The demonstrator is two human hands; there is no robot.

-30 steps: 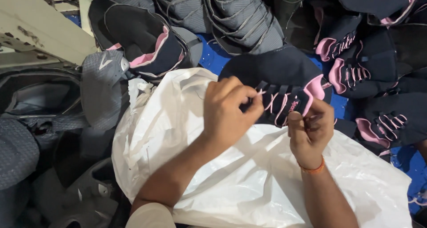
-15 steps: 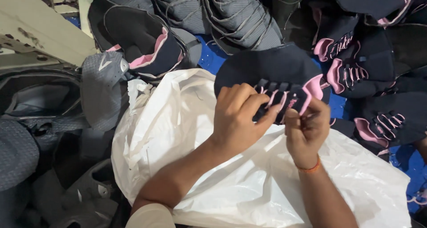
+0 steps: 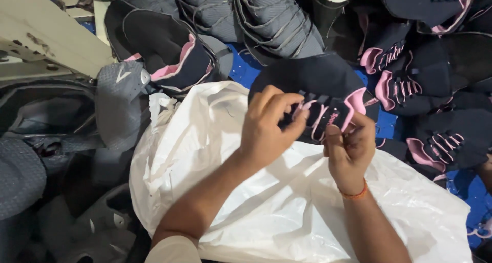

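dark navy shoe upper (image 3: 318, 83), pink laces, lying on white sack (image 3: 266, 201).

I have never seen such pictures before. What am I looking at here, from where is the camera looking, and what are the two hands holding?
There is no machine here: a person works with two bare hands. The one camera sits on the person's head and looks down at them. The left hand and the right hand both pinch the pink laces of a dark shoe upper with pink lining. Under the hands lies a large white plastic sack. Around it are piles of similar dark and pink shoe uppers, and grey ones at the top and left. The right wrist wears an orange thread band.
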